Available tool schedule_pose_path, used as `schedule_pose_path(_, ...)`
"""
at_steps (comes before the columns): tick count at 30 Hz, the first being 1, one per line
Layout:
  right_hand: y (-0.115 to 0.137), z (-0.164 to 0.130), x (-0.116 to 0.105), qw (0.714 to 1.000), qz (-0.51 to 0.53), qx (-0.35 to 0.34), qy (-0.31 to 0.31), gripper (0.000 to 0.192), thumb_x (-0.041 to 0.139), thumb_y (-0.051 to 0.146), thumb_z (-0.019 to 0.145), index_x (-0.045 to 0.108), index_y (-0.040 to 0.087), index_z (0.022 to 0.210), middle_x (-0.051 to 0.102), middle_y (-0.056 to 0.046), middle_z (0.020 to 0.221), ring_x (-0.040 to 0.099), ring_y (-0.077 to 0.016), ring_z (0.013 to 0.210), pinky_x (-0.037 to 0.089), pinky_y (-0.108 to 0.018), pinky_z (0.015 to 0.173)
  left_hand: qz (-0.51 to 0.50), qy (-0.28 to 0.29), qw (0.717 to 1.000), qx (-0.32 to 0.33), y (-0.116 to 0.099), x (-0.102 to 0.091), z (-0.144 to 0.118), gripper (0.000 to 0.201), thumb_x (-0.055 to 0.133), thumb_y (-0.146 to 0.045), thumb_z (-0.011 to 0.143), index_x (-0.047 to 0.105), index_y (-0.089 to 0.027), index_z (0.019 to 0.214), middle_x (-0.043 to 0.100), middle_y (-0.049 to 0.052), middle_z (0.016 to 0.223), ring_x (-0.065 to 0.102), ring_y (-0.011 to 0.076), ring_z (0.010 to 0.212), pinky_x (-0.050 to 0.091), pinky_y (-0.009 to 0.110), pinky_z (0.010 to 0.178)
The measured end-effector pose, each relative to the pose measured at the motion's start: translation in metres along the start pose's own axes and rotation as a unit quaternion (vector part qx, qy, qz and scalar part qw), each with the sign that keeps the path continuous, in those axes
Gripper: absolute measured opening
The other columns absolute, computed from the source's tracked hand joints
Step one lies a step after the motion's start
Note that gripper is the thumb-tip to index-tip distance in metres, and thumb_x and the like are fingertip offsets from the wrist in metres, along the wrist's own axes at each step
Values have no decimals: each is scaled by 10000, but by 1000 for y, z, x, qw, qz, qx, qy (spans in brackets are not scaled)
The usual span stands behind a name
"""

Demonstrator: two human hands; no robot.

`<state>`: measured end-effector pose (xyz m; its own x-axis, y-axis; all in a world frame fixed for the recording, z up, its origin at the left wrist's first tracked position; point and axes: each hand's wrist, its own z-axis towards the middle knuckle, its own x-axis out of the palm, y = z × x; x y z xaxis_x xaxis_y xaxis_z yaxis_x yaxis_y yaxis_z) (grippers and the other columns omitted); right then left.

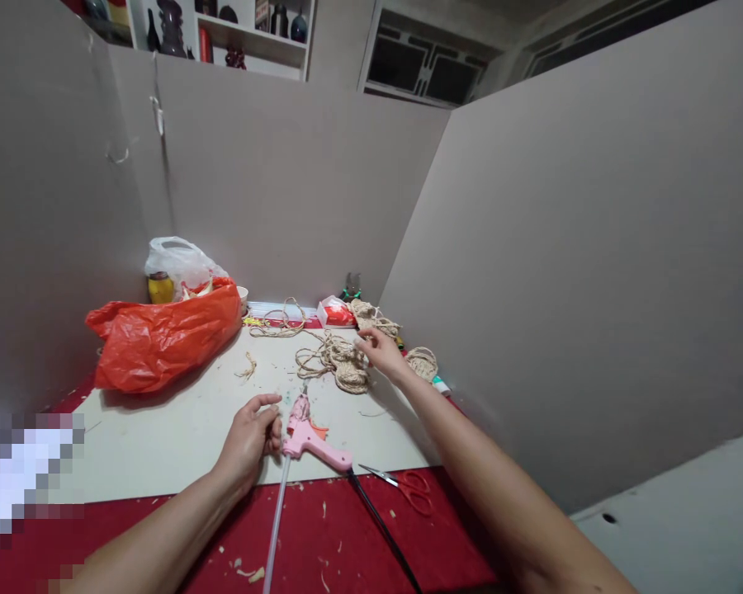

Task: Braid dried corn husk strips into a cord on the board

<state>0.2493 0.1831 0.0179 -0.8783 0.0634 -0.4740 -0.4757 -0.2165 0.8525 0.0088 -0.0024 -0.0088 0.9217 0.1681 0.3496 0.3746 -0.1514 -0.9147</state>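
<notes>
My left hand hovers just left of the pink glue gun, its index finger stretched out and the others loosely curled, with nothing in it. The glue gun lies on the white board, with a long clear glue stick sticking out of its back and a black cord running off its handle. Farther forward, my right hand is at a tangled bundle of straw-coloured twine, thumb and fingertips drawn together on its right edge. Red-handled scissors lie right of the gun.
An orange-red plastic bag fills the left of the board. Behind it are a white bag and a yellow jar. At the back are a small box, pliers and another twine coil. Grey panels enclose the table.
</notes>
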Motion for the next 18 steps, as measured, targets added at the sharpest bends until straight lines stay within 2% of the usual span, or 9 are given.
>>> schedule_pose_path(3, 0, 3, 3, 997, -44, 9, 62, 352, 702, 186, 547, 621, 155, 887, 461, 90, 455, 419, -84, 382, 314, -185, 396, -2, -2, 1000, -5, -1, 2, -1, 375, 581, -308, 708, 489, -153, 1037, 477, -75, 454, 394, 74, 378, 333, 190, 400)
schedule_pose_path(6, 3, 9, 2, 995, -70, 12, 67, 213, 683, 159, 560, 593, 161, 753, 457, 86, 419, 401, -76, 364, 290, -175, 386, -2, -4, 1000, -8, -2, 2, -2, 388, 559, -263, 688, 484, -148, 1050, 483, -72, 455, 399, 78, 372, 339, 192, 394)
schedule_pose_path(9, 13, 26, -9, 996, -83, 10, 21, 154, 639, 201, 628, 561, 173, 757, 461, 83, 424, 379, -73, 360, 288, -175, 383, 0, 2, 1000, -10, 0, 1, -1, 415, 539, -224, 667, 483, -142, 1071, 494, -66, 463, 409, 84, 378, 342, 193, 387)
schedule_pose_path(13, 32, 61, -39, 990, -109, 19, -84, 196, 629, 175, 615, 583, 152, 805, 454, 75, 452, 398, -85, 399, 321, -191, 416, 0, 6, 1000, -12, 0, 0, 0, 435, 544, -208, 649, 488, -134, 1074, 509, -62, 466, 410, 85, 380, 354, 196, 390)
schedule_pose_path(16, 42, 80, -58, 982, -122, 24, -142, 374, 639, 128, 574, 613, 123, 947, 531, 36, 538, 481, -120, 492, 397, -228, 498, 5, 9, 1000, -7, -1, 0, 0, 410, 578, -223, 650, 501, -139, 1044, 506, -61, 439, 416, 91, 377, 357, 196, 394)
schedule_pose_path(18, 45, 79, -60, 980, -115, 14, -163, 521, 632, 127, 582, 583, 108, 1100, 599, -8, 645, 533, -147, 577, 441, -259, 569, 9, 8, 1000, 3, -1, 1, -1, 330, 619, -265, 662, 520, -150, 955, 490, -61, 411, 421, 94, 375, 352, 194, 396)
